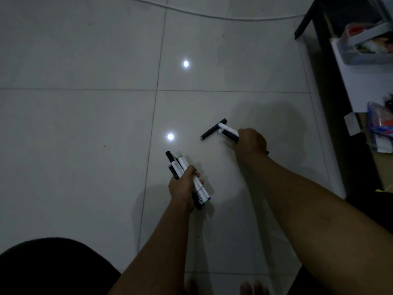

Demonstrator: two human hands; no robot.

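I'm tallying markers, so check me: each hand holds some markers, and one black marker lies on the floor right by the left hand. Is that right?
Not quite. The black marker on the floor lies by the right hand, at the tips of its white markers, away from the left hand and its bunch. The head view shows this. The rest holds.

Floor (85, 128) of pale glossy tiles, thin grout lines crossing, two round light reflections on it. One black marker (213, 129) lies flat right of centre, slanted, far end up-right. White markers (228, 133) touch its middle; cannot tell if they rest on the tile. White cable (212, 16) runs across the far part. Dark furniture leg (304, 22) stands at top right. Bare toes (246, 288) on the tile at the bottom edge.
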